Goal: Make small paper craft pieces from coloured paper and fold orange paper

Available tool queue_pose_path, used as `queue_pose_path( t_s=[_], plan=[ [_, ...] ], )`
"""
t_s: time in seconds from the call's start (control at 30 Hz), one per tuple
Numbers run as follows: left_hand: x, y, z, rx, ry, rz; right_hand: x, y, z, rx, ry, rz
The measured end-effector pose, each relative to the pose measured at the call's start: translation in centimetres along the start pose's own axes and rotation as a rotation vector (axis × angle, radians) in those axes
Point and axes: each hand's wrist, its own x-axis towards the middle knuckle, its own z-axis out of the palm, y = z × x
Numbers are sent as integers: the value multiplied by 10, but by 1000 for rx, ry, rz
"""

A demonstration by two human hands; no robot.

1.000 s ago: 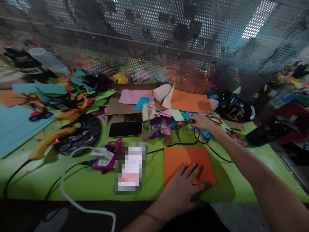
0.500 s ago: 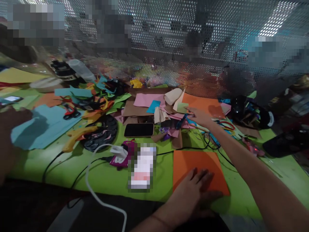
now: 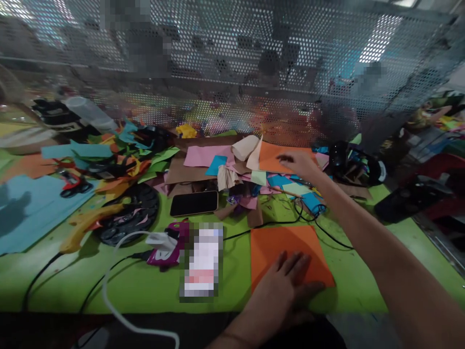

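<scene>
Flat on an orange paper sheet [image 3: 276,240] at the near edge of the table lies my left hand [image 3: 283,283], its fingers spread. My right hand [image 3: 301,164] reaches out over a second orange sheet [image 3: 271,155] at the back of the scrap pile. Its fingers point left, a little bent and apart, and nothing shows in them. Just below that hand lie blue paper strips [image 3: 310,201] and a pale green scrap [image 3: 258,178]. Pink paper [image 3: 203,156] and a rolled cream sheet [image 3: 245,147] sit to its left.
A dark phone [image 3: 194,203], a lit blurred phone [image 3: 201,261] and a purple tissue pack [image 3: 165,252] lie left of the near sheet. Farther left are a yellow glue gun [image 3: 87,225] and a black round tray [image 3: 145,213]. Cables cross the green table [image 3: 138,291]. A perforated metal screen [image 3: 225,63] stands behind.
My right hand has lifted off the pale green scrap and moved back over the rear orange sheet. My left hand stays on its sheet. The view has turned right; another hand at left has left view.
</scene>
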Motion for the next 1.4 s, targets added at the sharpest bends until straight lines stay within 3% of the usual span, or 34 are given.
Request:
queue_pose_path(
  t_s=[0.07, 0.2, 0.37, 0.57, 0.73, 0.93, 1.03, 1.1, 1.17, 1.23, 1.33, 1.4],
  plan=[
    [0, 1, -2, 15, -6, -7, -7, -1, 19, -41, -169, -17],
    [0, 1, 0, 40, -6, -5, -15, -12, 64, -75, -298, -51],
    [-1, -3, 6, 27, 0, 7, -7, -35, 97, -146, -252, 44],
    [-2, -7, 8, 27, -17, 26, -8, -49, 104, -147, -140, 273],
    [-2, -4, 2, 54, -27, 28, -23, -36, 74, -12, -102, 366],
    [0, -3, 0, 44, -37, 11, -47, -9, -9, 255, -50, 398],
    [2, -3, -3, 0, -48, 9, -68, -3, -48, 409, 65, 353],
    [3, -2, -6, -20, -58, -5, -90, -1, -65, 715, 237, 196],
    [5, -1, -10, -35, -94, -23, -118, -1, -72, 902, 295, 163],
    [8, 1, -14, -35, -128, -45, -152, -2, -72, 989, 288, 266],
    [14, 4, -21, -10, -128, -65, -208, -1, -62, 1025, 229, 436],
    [22, 7, -25, 28, -108, -76, -244, 2, -53, 1003, 195, 447]
  ],
)
